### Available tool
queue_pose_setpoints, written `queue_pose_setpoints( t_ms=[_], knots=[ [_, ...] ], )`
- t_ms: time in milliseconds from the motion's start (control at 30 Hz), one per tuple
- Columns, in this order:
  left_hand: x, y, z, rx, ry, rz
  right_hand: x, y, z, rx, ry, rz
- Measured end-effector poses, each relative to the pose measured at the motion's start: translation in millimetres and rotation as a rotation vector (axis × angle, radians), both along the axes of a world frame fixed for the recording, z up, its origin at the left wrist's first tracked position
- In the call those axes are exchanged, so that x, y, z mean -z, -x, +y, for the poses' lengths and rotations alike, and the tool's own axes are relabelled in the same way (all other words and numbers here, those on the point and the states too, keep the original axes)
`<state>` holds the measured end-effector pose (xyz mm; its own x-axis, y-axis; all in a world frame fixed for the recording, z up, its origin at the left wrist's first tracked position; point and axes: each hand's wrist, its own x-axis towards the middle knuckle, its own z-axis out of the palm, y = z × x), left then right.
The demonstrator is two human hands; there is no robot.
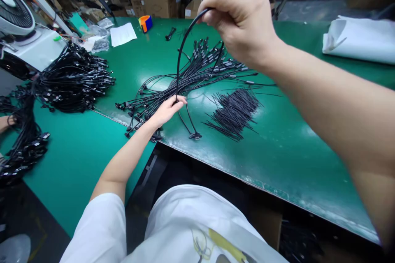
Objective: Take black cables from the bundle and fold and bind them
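Observation:
A black cable (179, 55) runs in an arc between my two hands. Up high, my right hand (239, 20) is closed on the upper part of it, well above the table. Lower down, my left hand (169, 110) pinches the same cable just over the tabletop. Its connector ends (195, 135) hang below my left fingers, near the table's front edge. Behind my left hand spreads a loose pile of black cables (188, 76) with plugs at both ends. To the right lies a heap of short, thin black ties (236, 113).
Large bundles of black cables (77, 78) lie at the left, beside a white fan (15, 8). Another person's hand (6, 122) is at the left edge. White paper (123, 34), an orange-and-blue roll (145, 24) and a white wrapped sheet (359, 41) rest toward the back.

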<state>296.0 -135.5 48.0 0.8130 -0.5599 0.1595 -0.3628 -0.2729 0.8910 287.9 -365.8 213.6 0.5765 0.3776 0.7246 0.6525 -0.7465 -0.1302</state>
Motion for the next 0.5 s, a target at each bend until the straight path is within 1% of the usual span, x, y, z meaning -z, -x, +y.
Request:
queue_pose_setpoints(
  t_ms=[67, 100, 133, 167, 233, 267, 300, 333, 367, 433, 467, 500],
  knots=[
    [-16.8, 2, 12, -0.236, -0.039, -0.224, -6.9, 7, -6, 0.032, 0.096, -0.008],
    [-27.1, 6, 21, -0.313, -0.052, -0.299, -10.6, 11, -9, 0.045, 0.140, -0.023],
    [-38.1, 12, 30, -0.337, -0.058, -0.326, -14.4, 17, -13, 0.065, 0.168, -0.054],
    [-48.9, 20, 40, -0.304, -0.066, -0.306, -18.3, 22, -16, 0.091, 0.184, -0.100],
    [-68.4, 43, 60, -0.160, -0.072, -0.202, -25.5, 31, -23, 0.153, 0.194, -0.207],
    [-76.5, 56, 70, -0.100, -0.043, -0.155, -28.3, 34, -27, 0.194, 0.202, -0.221],
    [-83.3, 70, 80, -0.067, 0.009, -0.125, -30.3, 38, -32, 0.238, 0.217, -0.186],
    [-89.1, 82, 91, -0.082, 0.087, -0.113, -31.3, 40, -39, 0.284, 0.235, -0.107],
    [-93.9, 93, 102, -0.155, 0.183, -0.117, -30.9, 43, -47, 0.329, 0.241, -0.005],
    [-100.6, 109, 122, -0.393, 0.352, -0.130, -26.0, 48, -69, 0.422, 0.171, 0.188],
    [-102.3, 112, 132, -0.510, 0.400, -0.118, -21.3, 52, -82, 0.458, 0.115, 0.236],
    [-102.6, 114, 140, -0.596, 0.420, -0.090, -15.1, 56, -94, 0.491, 0.070, 0.247]
  ],
)
